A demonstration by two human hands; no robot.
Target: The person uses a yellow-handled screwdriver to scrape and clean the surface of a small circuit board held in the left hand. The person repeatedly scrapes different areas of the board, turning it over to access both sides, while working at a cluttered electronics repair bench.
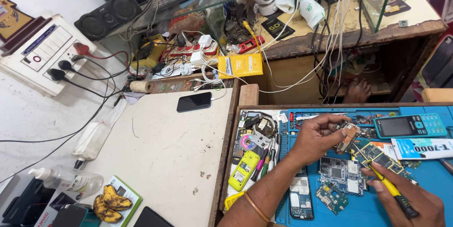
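Over the blue repair mat (424, 180) at the lower right of the head view, the left hand (317, 138) is curled closed around a small phone circuit board (348, 135), lifting it clear of the mat and tilting it toward the camera, seemingly so its face can be reached. The right hand (415, 198) is closed in a pen grip on a yellow-handled screwdriver (384, 183), whose tip points up toward that board and ends just short of it or touching; which one cannot be told. More bare boards (340, 174) lie flat on the mat under and between the hands, and a teal keypad phone (409, 125) rests near the mat's far edge. A tray of tools and parts, with a yellow phone shell (244, 170), sits just left of the mat, close to the left forearm. On the white tabletop, well apart, lie a dark smartphone (194, 101) and two blackened bananas (110, 203)
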